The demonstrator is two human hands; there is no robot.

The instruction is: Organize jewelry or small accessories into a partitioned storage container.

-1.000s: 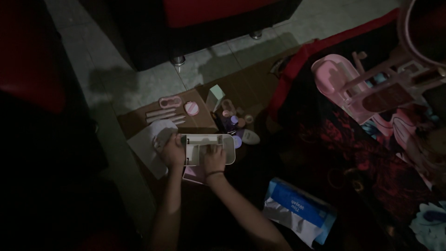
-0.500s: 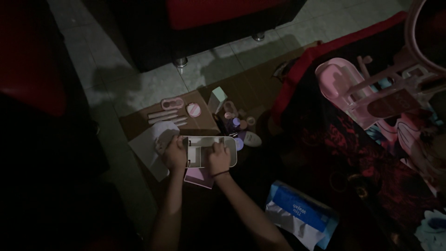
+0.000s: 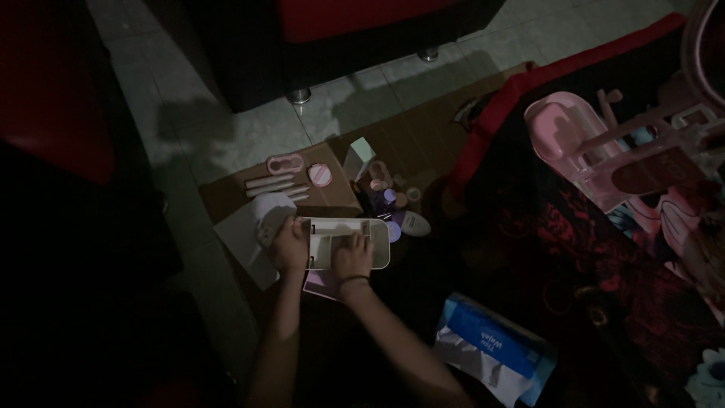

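White organizer tray [image 3: 349, 243], hard plastic, rectangular with rounded right end and inner dividers, sits on brown cardboard sheet [image 3: 332, 198] near its front edge. Left hand [image 3: 289, 247] wraps the tray's left end, fingers curled round the wall. Right hand [image 3: 353, 258] sits on top of the tray's middle, fingers bent down into a compartment; too dark to tell whether it grips anything inside. Dark band on right wrist. White cloth or paper [image 3: 253, 230], soft and crumpled, just left of left hand, hanging past the cardboard's left edge. Pink flat card [image 3: 321, 283] pokes out under the tray's near side. Behind the tray: pale slim tubes [image 3: 273, 185], pink double-ring case [image 3: 285, 163], round pink compact [image 3: 319, 175], small mint box [image 3: 361, 157] upright, cluster of small jars [image 3: 389, 193], white oval bottle [image 3: 411, 223] just beside tray's right end. Cardboard lies on pale tiled floor [image 3: 242, 136]; dark furniture with metal feet behind. Blue tissue pack [image 3: 495, 349] front right, well apart. Red-dark patterned fabric [image 3: 574, 242] right, pink plastic stand [image 3: 581, 143] on it. Open floor only to the left and back.
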